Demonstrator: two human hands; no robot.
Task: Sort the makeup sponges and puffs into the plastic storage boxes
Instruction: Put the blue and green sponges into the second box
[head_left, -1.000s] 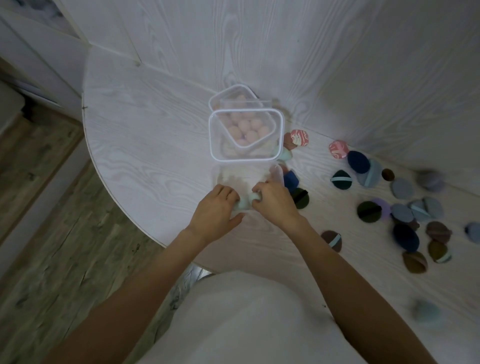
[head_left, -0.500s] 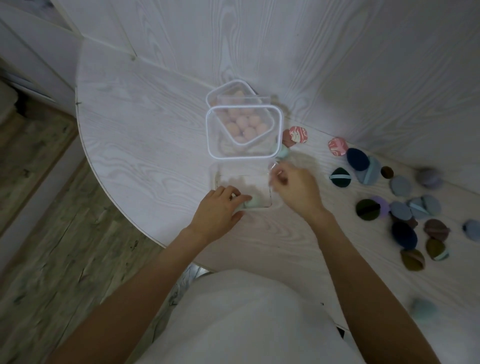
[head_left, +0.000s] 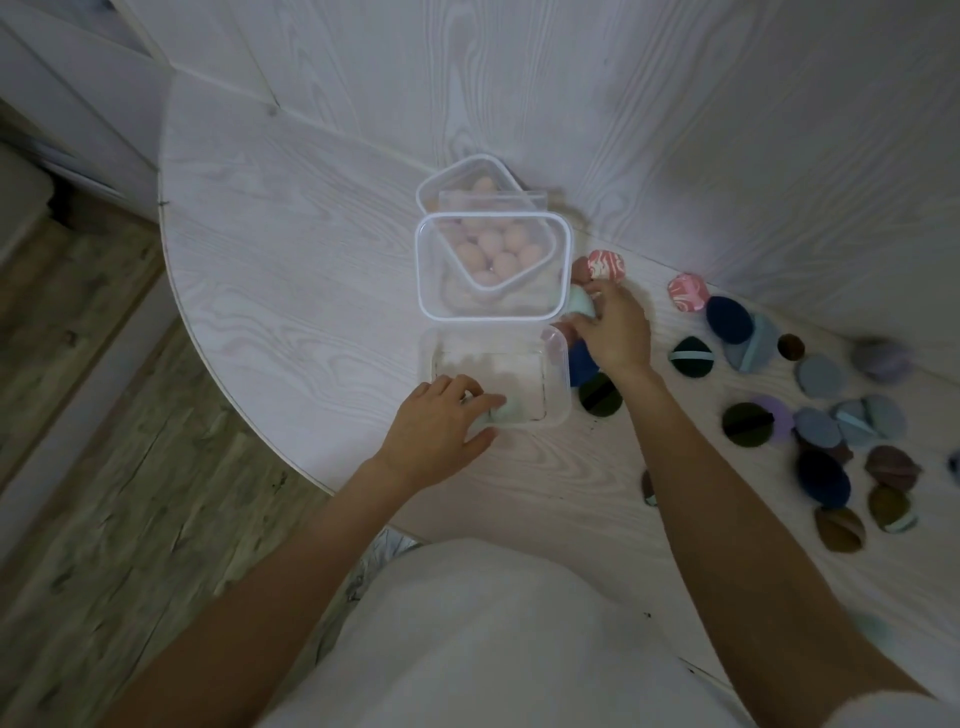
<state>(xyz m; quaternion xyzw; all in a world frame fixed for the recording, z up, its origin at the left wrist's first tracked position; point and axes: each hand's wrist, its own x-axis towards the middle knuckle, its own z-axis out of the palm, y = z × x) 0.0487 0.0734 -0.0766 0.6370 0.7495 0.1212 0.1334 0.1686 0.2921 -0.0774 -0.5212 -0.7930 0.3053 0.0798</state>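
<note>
A clear open plastic box (head_left: 555, 364) sits near the table's front edge. My left hand (head_left: 441, 426) rests on its near left corner, fingers touching a mint sponge (head_left: 511, 410) inside. My right hand (head_left: 613, 327) is to the right of the boxes, fingers curled around a second mint sponge (head_left: 581, 304). Behind stands a lid (head_left: 431, 291) leaning over a box of pink sponges (head_left: 493, 249). Red marbled sponges (head_left: 605, 265) (head_left: 687, 293) lie by the wall.
Several round puffs in dark blue (head_left: 728, 319), grey-blue (head_left: 821, 375), dark green (head_left: 691, 356), purple (head_left: 776, 410) and brown (head_left: 839, 530) are scattered across the right of the white table (head_left: 291, 270). The rounded table edge drops to a wooden floor (head_left: 104, 493) on the left.
My right hand has moved from the near box up and right to the mint sponge beside the lid. My left hand stays at the box's corner.
</note>
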